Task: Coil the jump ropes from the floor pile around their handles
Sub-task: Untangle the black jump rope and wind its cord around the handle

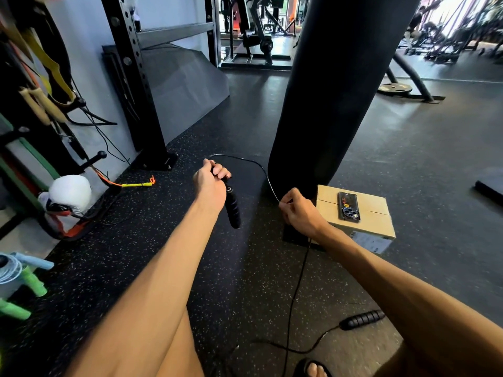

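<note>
At frame centre I log: left hand (210,186) gripping black handle (233,210), right hand (302,214) pinching its rope (258,164) nearby.

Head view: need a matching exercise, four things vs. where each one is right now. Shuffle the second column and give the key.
Things:
1. phone
2. loose black handle
3. black cord
4. raised black handle

Places:
A. pinched by the right hand
B. held in the left hand
C. lying on top of the cardboard box
D. on the floor beside the right forearm

Pairs: 1-C, 2-D, 3-A, 4-B
</note>
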Tool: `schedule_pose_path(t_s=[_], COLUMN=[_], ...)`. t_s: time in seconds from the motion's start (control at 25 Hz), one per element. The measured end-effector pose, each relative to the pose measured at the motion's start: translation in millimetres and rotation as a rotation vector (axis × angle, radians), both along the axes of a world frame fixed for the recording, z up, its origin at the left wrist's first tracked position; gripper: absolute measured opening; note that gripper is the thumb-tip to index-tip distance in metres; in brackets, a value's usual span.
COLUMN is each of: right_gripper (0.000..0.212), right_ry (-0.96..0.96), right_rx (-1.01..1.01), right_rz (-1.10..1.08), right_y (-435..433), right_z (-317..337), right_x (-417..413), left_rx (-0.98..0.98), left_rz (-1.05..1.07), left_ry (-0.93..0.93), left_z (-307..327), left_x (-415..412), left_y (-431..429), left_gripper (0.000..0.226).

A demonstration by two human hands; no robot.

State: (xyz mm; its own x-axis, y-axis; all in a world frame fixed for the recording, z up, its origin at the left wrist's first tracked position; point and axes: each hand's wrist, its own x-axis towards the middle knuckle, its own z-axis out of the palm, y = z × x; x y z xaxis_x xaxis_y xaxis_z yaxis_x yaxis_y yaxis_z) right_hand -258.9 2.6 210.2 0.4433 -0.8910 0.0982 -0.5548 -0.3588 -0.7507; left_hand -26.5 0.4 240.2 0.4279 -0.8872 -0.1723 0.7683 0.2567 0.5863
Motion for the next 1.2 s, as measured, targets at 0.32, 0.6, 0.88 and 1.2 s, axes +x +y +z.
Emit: schedule_pose_path(t_s=[0.32, 0.6, 0.88, 1.2], right_gripper=[0.003, 0.025, 0.032, 0.022], right_ry=[0.103, 0.136, 0.06, 0.006], right_rx=[-0.26, -0.397, -0.493, -0.371], right_rz=[0.051, 0.113, 0.242, 0.223], right_y=[2, 6, 16, 28], right_z=[-7, 4, 26, 39], right_x=[-3, 8, 10, 15], left_rx=[0.005, -0.037, 0.01, 0.049], left_rz=[0.009, 0.023, 0.192, 0.208], left_ry=[0.063, 0.002, -0.199, -0.187], left_z=[0, 11, 1, 3], left_x=[4, 2, 9, 2], left_y=[1, 4, 1, 3], left_gripper=[0.033, 0.033, 0.026, 0.027])
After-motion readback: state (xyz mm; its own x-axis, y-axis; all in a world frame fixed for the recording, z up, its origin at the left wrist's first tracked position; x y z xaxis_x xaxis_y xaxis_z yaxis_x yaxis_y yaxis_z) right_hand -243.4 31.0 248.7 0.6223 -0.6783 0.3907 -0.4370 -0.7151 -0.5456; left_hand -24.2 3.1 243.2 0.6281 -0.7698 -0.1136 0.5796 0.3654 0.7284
